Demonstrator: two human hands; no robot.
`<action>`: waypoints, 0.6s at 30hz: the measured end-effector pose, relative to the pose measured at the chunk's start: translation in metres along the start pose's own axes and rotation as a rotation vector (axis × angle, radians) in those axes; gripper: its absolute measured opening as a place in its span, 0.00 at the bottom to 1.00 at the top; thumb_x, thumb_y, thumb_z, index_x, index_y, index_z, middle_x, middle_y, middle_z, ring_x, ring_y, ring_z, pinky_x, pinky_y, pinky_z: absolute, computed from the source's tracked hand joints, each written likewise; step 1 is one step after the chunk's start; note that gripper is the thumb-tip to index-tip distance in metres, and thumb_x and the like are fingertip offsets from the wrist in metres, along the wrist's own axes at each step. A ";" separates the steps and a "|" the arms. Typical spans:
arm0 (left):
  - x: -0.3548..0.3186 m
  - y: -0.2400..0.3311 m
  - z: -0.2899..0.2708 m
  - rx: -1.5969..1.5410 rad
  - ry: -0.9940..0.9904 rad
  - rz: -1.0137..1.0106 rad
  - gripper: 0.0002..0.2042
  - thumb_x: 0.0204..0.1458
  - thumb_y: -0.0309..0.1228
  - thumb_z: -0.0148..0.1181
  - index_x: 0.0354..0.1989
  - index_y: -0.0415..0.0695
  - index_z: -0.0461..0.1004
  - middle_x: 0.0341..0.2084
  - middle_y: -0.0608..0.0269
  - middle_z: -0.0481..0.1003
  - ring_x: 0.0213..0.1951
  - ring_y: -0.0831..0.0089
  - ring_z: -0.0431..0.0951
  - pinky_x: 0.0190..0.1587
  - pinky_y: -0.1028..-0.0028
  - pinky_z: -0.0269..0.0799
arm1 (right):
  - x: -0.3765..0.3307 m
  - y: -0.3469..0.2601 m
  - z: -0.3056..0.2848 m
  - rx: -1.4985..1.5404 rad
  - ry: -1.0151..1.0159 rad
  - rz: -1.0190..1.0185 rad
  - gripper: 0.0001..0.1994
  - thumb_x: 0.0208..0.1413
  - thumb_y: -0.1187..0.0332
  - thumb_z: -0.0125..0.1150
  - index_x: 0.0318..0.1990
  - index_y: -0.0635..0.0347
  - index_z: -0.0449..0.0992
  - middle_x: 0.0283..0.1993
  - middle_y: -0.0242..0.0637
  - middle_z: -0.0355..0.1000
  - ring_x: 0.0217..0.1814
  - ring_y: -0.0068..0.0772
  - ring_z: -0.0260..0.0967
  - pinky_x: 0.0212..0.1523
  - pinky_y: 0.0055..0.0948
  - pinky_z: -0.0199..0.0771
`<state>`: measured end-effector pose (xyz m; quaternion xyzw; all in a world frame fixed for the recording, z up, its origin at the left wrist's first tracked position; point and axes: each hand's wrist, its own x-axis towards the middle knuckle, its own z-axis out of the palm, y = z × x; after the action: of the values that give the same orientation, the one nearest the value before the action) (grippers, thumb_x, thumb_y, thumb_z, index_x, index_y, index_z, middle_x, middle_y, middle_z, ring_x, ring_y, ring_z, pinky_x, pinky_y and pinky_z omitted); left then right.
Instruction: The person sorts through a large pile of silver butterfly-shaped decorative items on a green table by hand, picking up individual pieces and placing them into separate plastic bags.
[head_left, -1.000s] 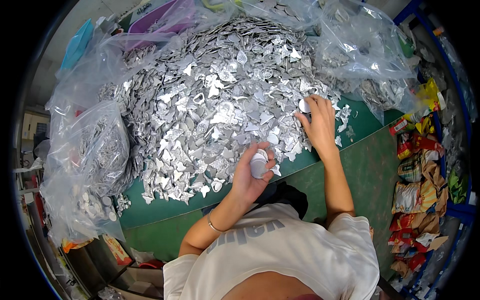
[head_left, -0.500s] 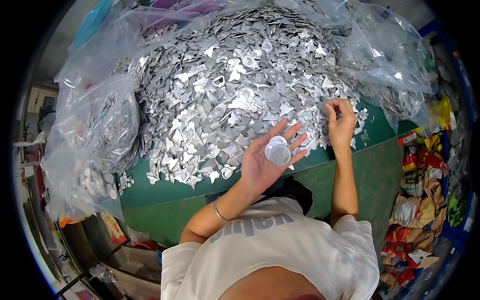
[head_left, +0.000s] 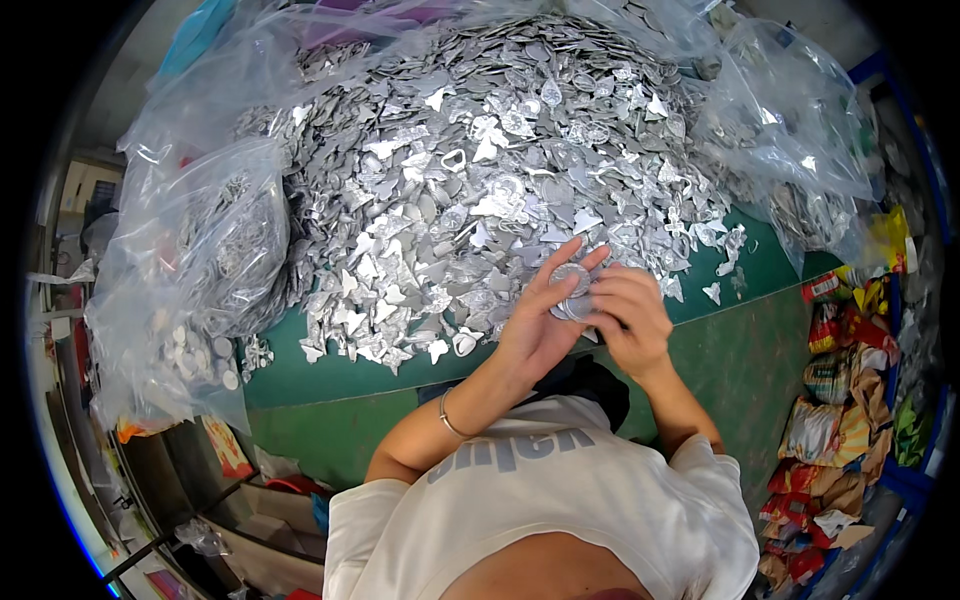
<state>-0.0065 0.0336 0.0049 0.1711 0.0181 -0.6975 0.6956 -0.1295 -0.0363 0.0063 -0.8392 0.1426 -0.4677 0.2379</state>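
Round silver-grey metal discs [head_left: 571, 290] lie stacked in my left hand [head_left: 540, 325], whose thumb bends over them while the fingers point up and away. From the right, my right hand [head_left: 630, 318] meets the stack, its curled fingertips on the discs' right edge. Whether it pinches a separate disc there is hidden by the fingers. Both hands are just above the near edge of a big pile of flat silver metal pieces [head_left: 480, 195], many of irregular shape, spread over a green table [head_left: 290, 375].
A clear plastic bag [head_left: 225, 240] of metal pieces stands left of the pile, with round discs [head_left: 195, 355] at its lower end. Another clear bag [head_left: 790, 120] is at the right. Colourful packets [head_left: 835, 390] fill a blue-framed shelf beyond the table's right side.
My right hand has come left from the pile's right edge to the discs in my left hand. My left thumb has folded over the discs from an open palm.
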 end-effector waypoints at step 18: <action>-0.017 -0.006 -0.006 -0.037 0.010 0.132 0.18 0.52 0.22 0.47 0.52 0.47 0.61 0.52 0.52 0.62 0.59 0.58 0.59 0.54 0.59 0.61 | 0.001 -0.027 -0.003 -0.184 -0.200 0.230 0.10 0.39 0.80 0.61 0.33 0.69 0.75 0.35 0.42 0.70 0.29 0.40 0.65 0.29 0.31 0.66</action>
<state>-0.0113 0.0522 0.0029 0.1626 0.0229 -0.6486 0.7432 -0.1311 -0.0144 0.0231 -0.8780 0.2554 -0.3366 0.2249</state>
